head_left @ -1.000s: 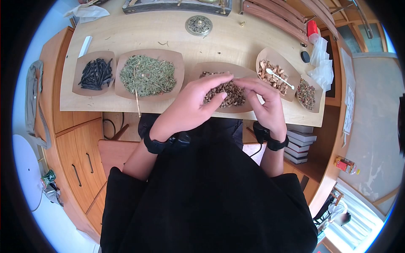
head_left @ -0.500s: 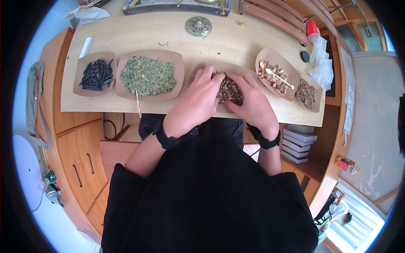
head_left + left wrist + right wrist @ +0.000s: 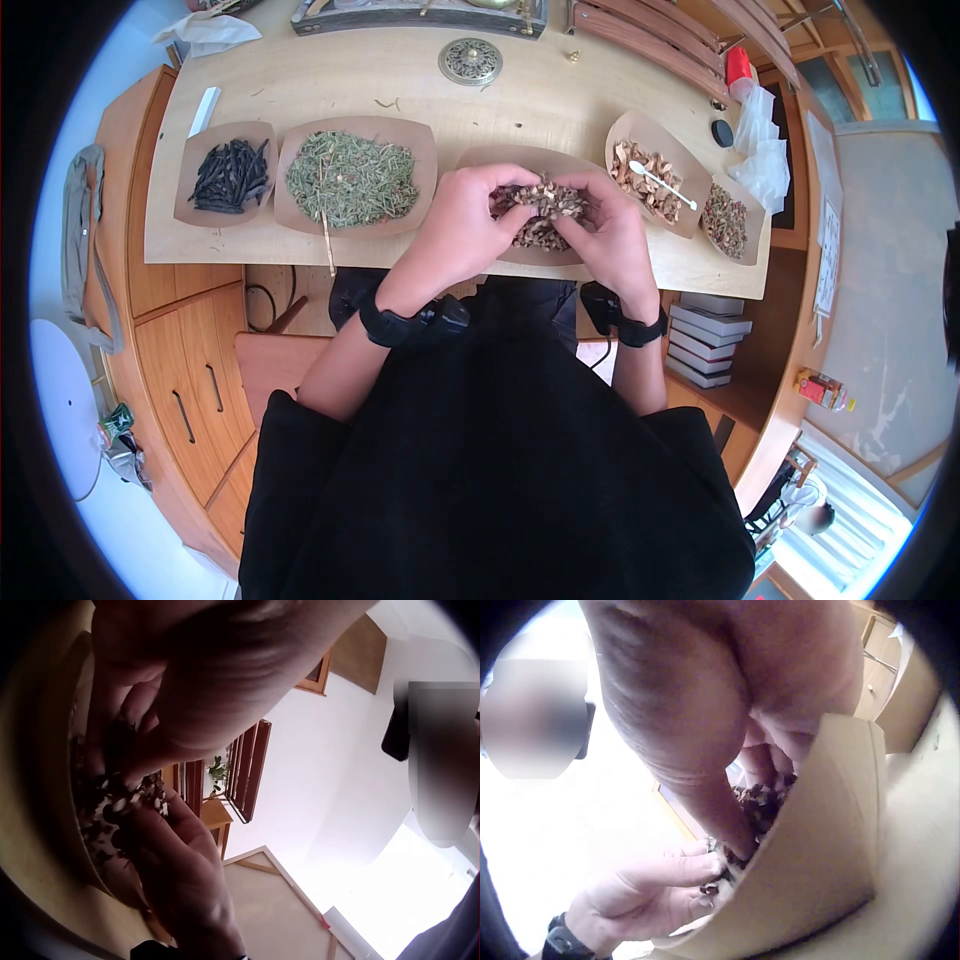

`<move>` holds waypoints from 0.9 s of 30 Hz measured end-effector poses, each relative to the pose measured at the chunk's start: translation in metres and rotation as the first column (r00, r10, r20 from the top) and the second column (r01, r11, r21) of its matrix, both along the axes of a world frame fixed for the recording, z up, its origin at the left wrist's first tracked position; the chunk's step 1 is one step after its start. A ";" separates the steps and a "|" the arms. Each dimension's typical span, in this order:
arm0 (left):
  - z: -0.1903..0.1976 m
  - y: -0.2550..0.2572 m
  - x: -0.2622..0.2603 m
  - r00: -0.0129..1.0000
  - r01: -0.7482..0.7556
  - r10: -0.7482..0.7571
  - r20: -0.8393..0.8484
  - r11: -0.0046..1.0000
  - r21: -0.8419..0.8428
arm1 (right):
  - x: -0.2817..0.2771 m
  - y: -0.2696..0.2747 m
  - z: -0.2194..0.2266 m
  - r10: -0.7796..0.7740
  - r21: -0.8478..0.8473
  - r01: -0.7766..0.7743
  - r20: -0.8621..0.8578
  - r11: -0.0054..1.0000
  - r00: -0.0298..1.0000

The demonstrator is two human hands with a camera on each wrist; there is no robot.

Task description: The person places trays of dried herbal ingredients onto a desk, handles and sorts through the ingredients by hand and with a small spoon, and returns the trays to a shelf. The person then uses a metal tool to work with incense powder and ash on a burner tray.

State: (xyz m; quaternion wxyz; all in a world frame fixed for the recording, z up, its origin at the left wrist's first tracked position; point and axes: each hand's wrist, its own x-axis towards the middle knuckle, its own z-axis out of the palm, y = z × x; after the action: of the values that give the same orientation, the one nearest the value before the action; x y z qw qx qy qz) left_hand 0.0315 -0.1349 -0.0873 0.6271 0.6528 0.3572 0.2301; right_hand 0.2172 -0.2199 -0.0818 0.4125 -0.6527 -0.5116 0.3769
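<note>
In the head view, a heap of dried, chopped brown herb pieces point(image 3: 545, 199) is gathered up between both hands, over a brown paper tray point(image 3: 525, 157) of the same pieces. My left hand point(image 3: 462, 228) curls its fingers round the heap from the left, thumb on the near side. From the right, my right hand point(image 3: 613, 232) cups it the same way. The thumbs lie close to each other across the front. In the right wrist view the tray wall point(image 3: 817, 847) hides part of the fingers. More pieces point(image 3: 97, 825) lie below the hands in the left wrist view.
Left of the hands stand trays of green dried herb point(image 3: 350, 180), with a thin stick in it, and dark strips point(image 3: 228, 176). To the right are trays of pale slices point(image 3: 640, 165) with a white spoon point(image 3: 663, 186), and small mixed bits point(image 3: 725, 222). A pierced metal lid point(image 3: 470, 62) lies behind.
The hands were raised together over the tray, then dipped into the pieces with fingers spread. Now they have come up slightly, closer together, with a heap of pieces between them.
</note>
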 end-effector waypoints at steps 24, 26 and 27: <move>0.016 0.003 -0.008 0.914 0.044 0.031 0.405 0.984 -0.174 | 0.009 -0.005 0.023 0.086 0.200 -0.031 -0.270 0.979 0.959; 0.018 0.000 -0.011 0.921 0.043 0.034 0.388 0.981 -0.189 | 0.010 -0.007 0.023 0.100 0.166 -0.056 -0.267 0.985 0.959; 0.018 -0.001 -0.012 0.927 0.043 0.037 0.372 0.978 -0.204 | 0.009 -0.009 0.024 0.100 0.165 -0.056 -0.267 0.985 0.959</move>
State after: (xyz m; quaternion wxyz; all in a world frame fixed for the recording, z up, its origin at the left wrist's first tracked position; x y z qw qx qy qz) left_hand 0.0190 -0.1363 -0.0694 0.7489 0.5282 0.2524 0.3105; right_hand 0.2267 -0.2285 -0.0574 0.5141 -0.5392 -0.5028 0.4384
